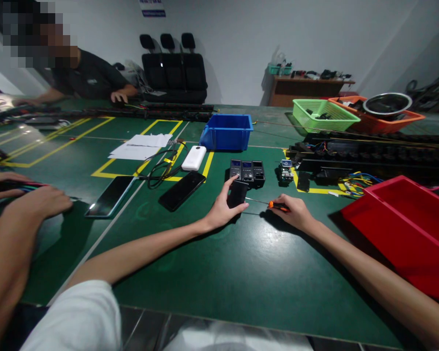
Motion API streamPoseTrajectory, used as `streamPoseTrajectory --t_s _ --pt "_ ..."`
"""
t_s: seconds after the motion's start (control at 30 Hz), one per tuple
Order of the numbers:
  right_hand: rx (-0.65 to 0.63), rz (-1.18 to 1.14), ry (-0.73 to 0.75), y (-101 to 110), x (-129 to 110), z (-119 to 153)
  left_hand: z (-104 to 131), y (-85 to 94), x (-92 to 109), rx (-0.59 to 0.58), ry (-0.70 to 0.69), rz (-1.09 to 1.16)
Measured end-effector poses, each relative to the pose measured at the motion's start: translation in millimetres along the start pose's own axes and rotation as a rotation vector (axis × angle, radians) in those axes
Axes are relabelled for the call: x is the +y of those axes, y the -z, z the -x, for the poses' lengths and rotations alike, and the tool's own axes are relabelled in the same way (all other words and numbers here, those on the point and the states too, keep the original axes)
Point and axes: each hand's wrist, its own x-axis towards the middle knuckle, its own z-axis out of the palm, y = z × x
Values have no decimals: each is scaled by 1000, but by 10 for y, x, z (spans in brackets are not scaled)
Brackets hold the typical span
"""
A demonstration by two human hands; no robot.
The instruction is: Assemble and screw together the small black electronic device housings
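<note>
My left hand (pixel 223 207) is closed around a small black box-shaped device (pixel 237 194), holding it just above the table. In my right hand (pixel 292 212) is a screwdriver with an orange and black handle (pixel 278 206). Its thin shaft points left, and the tip meets or nearly meets the device's right side; I cannot tell which. Just behind the held device stands a row of black modules with small screens (pixel 247 170). To their right lies a small circuit board assembly (pixel 286 171), with a flat black piece (pixel 303 182) beside it.
A blue bin (pixel 229 132), white power bank (pixel 194 158), dark phone (pixel 182 190) and another phone (pixel 111 196) lie behind and left. A red bin (pixel 406 229) stands right, near coloured wires (pixel 358 183). A co-worker's hands (pixel 36 204) work at left; another person (pixel 91 73) sits across.
</note>
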Motion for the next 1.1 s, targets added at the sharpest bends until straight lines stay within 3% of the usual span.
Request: streamPoseTrajectory --t_s 0.2,0.87,1.1 --pt "21 57 90 36 12 -15 -6 6 -15 0 6 -13" --pt "-50 132 56 34 -27 -27 -9 10 -27 6 -11 -28" --pt "-16 140 41 20 -34 -19 -26 20 -101 146 -34 -41"
